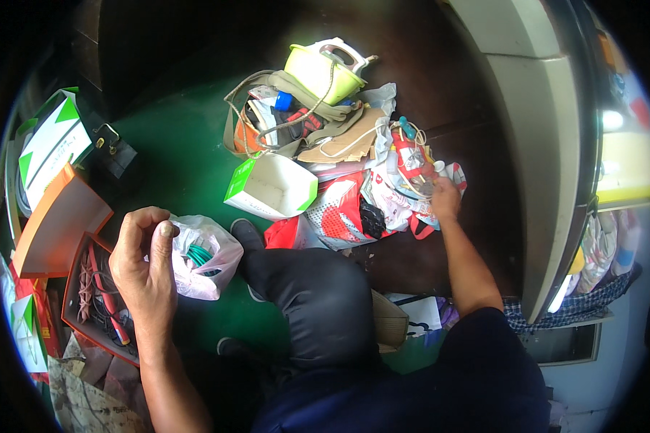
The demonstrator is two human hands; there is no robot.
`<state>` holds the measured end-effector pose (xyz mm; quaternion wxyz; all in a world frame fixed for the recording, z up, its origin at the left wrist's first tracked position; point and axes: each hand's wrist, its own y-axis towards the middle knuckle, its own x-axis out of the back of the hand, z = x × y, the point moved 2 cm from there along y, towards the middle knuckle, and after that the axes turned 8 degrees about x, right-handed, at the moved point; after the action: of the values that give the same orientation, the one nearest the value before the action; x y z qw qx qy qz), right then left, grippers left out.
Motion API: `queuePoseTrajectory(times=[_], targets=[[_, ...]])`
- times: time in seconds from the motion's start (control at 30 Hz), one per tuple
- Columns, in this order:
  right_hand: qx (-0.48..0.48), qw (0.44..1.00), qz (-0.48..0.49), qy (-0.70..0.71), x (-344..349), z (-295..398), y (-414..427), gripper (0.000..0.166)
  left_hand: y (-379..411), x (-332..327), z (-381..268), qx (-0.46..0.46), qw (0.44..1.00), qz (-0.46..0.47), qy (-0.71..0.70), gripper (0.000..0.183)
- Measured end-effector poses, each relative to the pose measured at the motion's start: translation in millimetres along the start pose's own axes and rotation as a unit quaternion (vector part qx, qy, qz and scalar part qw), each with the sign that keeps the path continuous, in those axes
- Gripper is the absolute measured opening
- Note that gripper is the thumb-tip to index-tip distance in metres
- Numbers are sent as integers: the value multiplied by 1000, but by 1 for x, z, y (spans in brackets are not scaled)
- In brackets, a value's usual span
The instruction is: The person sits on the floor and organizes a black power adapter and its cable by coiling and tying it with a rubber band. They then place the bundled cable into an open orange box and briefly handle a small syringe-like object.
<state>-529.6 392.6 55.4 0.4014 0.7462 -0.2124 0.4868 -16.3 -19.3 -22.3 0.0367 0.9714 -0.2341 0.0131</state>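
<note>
My left hand (146, 265) is raised at the left with loosely curled fingers and a gap at the thumb. I see nothing in it. Beyond it, a thin white plastic bag (208, 281) holds a coil of green cord (199, 254). My right hand (445, 199) reaches to the right side of a heap, against a bundle of red and white packaging (411, 157) with pale cord around it. Its fingertips are partly hidden, so a grip is unclear. Under the bundle lies a red and white printed bag (338, 208). An open white and green box (273, 189) stands left of it.
Behind the heap, a clothes iron (341, 54) rests in a yellow-green basin (317, 76). Flattened cardboard (341, 138) lies in front. An orange box (70, 314) with cables and a red tool stands at the left. A pale panel edge (544, 135) rises close on my right.
</note>
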Motion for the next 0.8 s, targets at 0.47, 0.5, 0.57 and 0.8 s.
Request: queuePoseTrajectory(times=[0.47,0.5,0.57,0.8], targets=[[-81,991,102,22,-25,-63,-4,32,1,-2,0,13,1000,24,1,7],[-84,989,123,4,-23,-56,-3,32,1,-2,1,14,1000,24,-5,7],[-86,982,168,-26,-21,-29,2,32,2,1,2,14,1000,19,-10,7],[-7,978,188,-94,-11,-29,8,36,2,-1,2,25,999,26,-21,7]])
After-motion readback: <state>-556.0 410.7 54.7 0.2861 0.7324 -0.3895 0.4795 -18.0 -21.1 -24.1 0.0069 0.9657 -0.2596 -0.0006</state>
